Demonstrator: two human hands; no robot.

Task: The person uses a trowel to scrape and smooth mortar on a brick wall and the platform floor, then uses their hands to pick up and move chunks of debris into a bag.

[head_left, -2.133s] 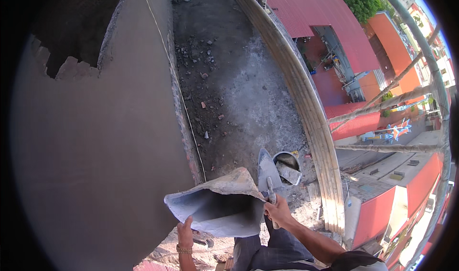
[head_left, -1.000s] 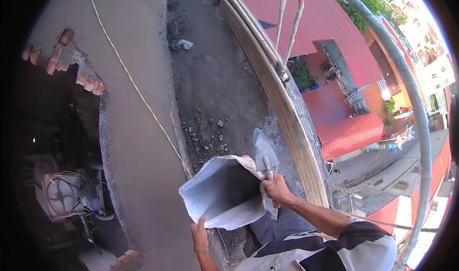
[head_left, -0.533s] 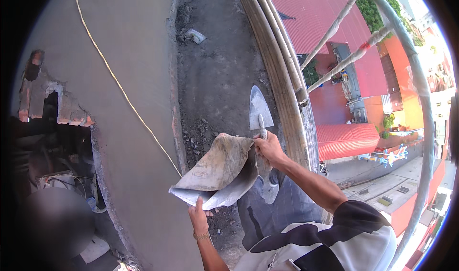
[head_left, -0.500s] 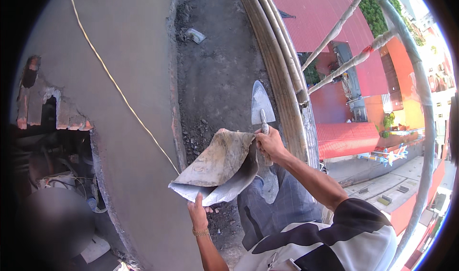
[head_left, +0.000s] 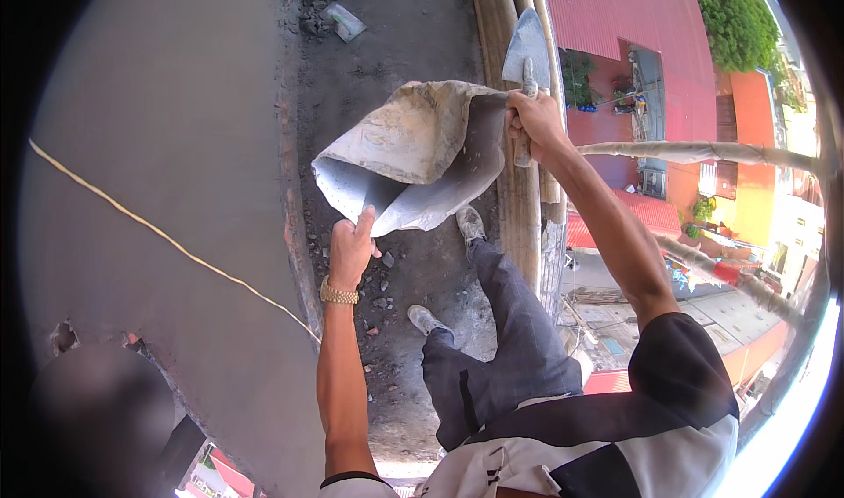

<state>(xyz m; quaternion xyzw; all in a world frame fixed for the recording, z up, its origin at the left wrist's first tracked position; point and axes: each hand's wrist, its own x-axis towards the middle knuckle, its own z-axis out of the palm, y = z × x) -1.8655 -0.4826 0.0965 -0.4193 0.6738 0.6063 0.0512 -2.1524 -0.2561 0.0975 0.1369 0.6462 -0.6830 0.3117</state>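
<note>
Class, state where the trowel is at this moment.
In the head view, the trowel is right of centre near the top, held in the right hand beside the right edge of the open bag.

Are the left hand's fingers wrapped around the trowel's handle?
No, the fingers of the right hand grip the trowel, while the left hand holds the edge of the whitish sack.

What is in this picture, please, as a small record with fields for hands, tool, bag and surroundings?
Left hand: grips the near rim of the bag
Right hand: holds the trowel and the bag's right edge
Trowel blade: points away from the person
Bag: mouth open, top side sagging
Left: grey wall, pale cord
Right: poles, red roofs beyond
</note>
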